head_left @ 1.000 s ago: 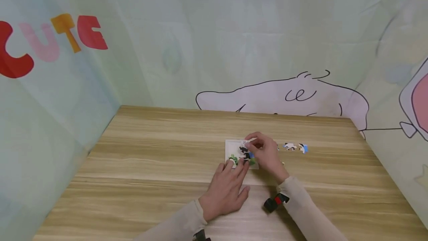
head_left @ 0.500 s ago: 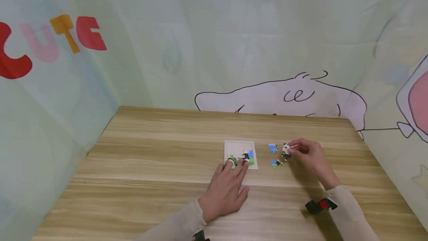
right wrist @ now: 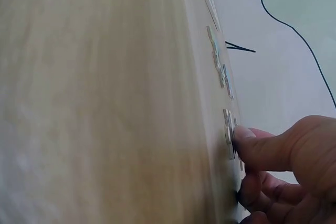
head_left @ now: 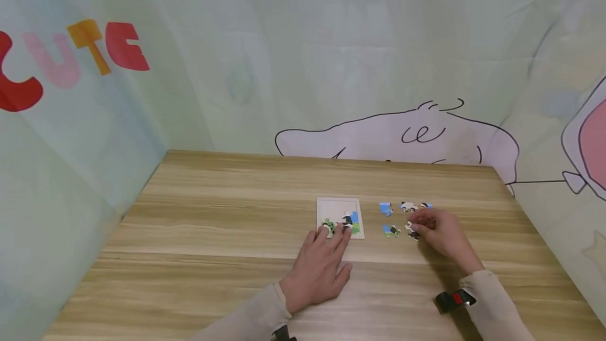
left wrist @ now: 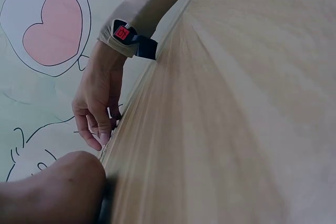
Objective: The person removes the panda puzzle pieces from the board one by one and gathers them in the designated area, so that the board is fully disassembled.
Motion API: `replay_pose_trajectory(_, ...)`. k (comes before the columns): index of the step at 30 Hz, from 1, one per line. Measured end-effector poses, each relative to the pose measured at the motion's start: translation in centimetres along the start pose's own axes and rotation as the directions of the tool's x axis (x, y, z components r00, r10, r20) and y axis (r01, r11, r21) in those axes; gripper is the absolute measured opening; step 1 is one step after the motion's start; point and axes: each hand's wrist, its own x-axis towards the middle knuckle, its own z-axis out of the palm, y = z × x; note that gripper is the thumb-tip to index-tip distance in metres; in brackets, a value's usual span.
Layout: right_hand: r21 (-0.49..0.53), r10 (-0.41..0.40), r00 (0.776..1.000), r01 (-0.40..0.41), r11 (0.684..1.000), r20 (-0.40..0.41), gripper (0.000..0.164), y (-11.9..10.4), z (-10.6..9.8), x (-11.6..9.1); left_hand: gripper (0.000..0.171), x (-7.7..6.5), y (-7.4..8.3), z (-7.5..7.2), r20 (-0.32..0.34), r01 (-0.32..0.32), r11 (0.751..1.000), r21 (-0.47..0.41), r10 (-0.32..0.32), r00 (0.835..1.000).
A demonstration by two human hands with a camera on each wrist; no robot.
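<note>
My left hand [head_left: 319, 267] lies flat, its fingertips resting on the lower part of a small white puzzle tray [head_left: 362, 220]. Joined pieces of a panda picture, in green, black, white and blue, fill the tray's lower part, partly hidden by those fingers. To the right of the tray, my right hand [head_left: 440, 231] pinches a black-and-white puzzle piece [head_left: 411, 229] between thumb and forefinger, low at the tabletop. In the right wrist view, the thumb [right wrist: 257, 148] is right against this piece [right wrist: 229, 132]. The left wrist view shows the right hand [left wrist: 100, 106] from the side, fingers pointing down.
Loose pieces lie between tray and right hand: a blue one [head_left: 385, 208], a green-and-blue one [head_left: 391, 231], a white-and-black one [head_left: 408, 206] and a blue-tipped one [head_left: 426, 205]. The wooden table [head_left: 213, 214] meets a printed cloth wall [head_left: 227, 93] at the back.
The right hand has moved from over the tray to the right with the black-and-white puzzle piece, then lowered it nearer me, below the upper row of pieces. The left hand stays put.
</note>
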Motion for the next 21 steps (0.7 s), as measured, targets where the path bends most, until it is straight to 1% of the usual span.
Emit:
replay_pose_trajectory(4,0.0,0.032,0.999,-0.032,0.999,-0.031,0.008,-0.4,-0.1,0.0,0.07,0.0,0.0,0.0,-0.001,-0.002,1.0,-0.003,0.002,1.0)
replay_pose_trajectory(7,0.01,0.029,0.998,-0.029,1.0,-0.051,0.011,-1.6,0.2,0.2,0.07,0.0,0.0,-0.1,0.003,0.0,1.0,0.0,0.0,1.0)
replay_pose_trajectory(9,0.029,0.009,0.999,-0.007,1.0,-0.043,0.016,-2.8,0.7,0.7,0.07,0.0,0.0,-0.1,0.009,0.004,1.0,0.004,-0.004,1.0)
replay_pose_trajectory(14,0.08,-0.034,0.997,0.029,0.996,0.066,0.025,-5.8,2.9,2.4,0.069,0.1,-0.1,-0.1,0.021,0.015,1.0,0.0,-0.015,1.0)
replay_pose_trajectory(18,0.042,-0.064,0.99,0.059,0.997,0.127,0.028,-7.6,4.9,3.6,0.068,0.1,0.0,-0.1,0.023,0.015,1.0,-0.019,-0.015,1.0)
replay_pose_trajectory(21,-0.003,-0.089,0.986,0.09,0.996,0.144,0.028,-8.4,5.8,4.1,0.067,0.1,0.0,-0.2,0.027,0.014,0.999,-0.03,-0.013,1.0)
